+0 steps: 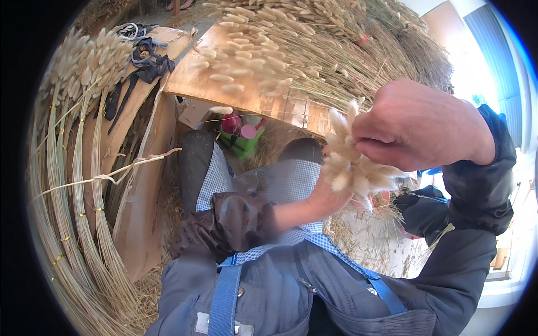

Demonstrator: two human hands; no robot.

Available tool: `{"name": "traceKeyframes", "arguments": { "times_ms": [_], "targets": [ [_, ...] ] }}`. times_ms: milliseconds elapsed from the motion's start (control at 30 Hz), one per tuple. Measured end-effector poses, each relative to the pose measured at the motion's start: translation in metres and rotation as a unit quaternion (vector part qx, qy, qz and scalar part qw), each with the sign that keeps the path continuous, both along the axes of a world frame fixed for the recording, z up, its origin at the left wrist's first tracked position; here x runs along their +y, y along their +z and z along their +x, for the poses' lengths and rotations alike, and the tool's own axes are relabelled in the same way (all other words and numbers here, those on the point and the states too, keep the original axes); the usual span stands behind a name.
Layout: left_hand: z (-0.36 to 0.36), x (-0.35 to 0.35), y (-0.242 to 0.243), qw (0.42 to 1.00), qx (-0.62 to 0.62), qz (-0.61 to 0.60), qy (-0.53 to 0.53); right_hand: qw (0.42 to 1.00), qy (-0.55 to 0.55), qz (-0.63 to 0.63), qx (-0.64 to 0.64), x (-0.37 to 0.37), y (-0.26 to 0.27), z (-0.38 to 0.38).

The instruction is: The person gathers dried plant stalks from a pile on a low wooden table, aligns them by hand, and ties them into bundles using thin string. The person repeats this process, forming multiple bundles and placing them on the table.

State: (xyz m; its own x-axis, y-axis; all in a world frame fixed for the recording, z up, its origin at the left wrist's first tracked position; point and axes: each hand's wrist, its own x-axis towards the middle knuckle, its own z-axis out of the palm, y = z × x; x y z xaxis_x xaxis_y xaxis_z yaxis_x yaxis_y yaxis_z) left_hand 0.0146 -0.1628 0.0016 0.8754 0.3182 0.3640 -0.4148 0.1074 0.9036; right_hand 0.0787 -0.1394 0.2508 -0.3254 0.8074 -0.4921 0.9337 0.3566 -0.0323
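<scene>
My left hand (328, 196) is wrapped around a small bunch of dried bunny-tail grass (349, 166), its fluffy cream heads turned up toward me. The heads hide most of the left fingers, and the stems below are largely out of sight. Right above and beside those heads is my right hand (422, 124), with its fingers curled in. Its fingertips come against the heads at the bunch's upper right; whether they pinch a stem is hidden. Loose bunny-tail stalks (269, 54) lie spread in a thick layer on the wooden board (189, 77) before me.
Tied bundles of bunny-tail grass (86, 168) lean at the left by a wooden panel (143, 218). Dark cloth strips (147, 69) lie on a board at upper left. Under the work board sits a green container (240, 145) with pink items. Straw litter (357, 239) covers the floor.
</scene>
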Motion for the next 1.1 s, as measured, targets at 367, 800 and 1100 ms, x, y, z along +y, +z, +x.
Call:
{"name": "traceKeyframes", "arguments": {
  "times_ms": [367,800,1100],
  "targets": [
    [0.016,-0.005,0.012,0.774,-0.209,-0.529,-0.277,0.967,-0.140,0.153,0.151,-0.015,0.019,0.004],
    [0.031,-0.025,-0.031,0.785,-0.174,-0.471,-0.364,0.994,-0.101,0.015,0.041,-0.026,0.015,0.012],
    [0.034,-0.026,-0.037,0.749,-0.134,-0.511,-0.399,0.995,-0.095,0.016,0.037,-0.012,0.021,0.005]
  ]
}}
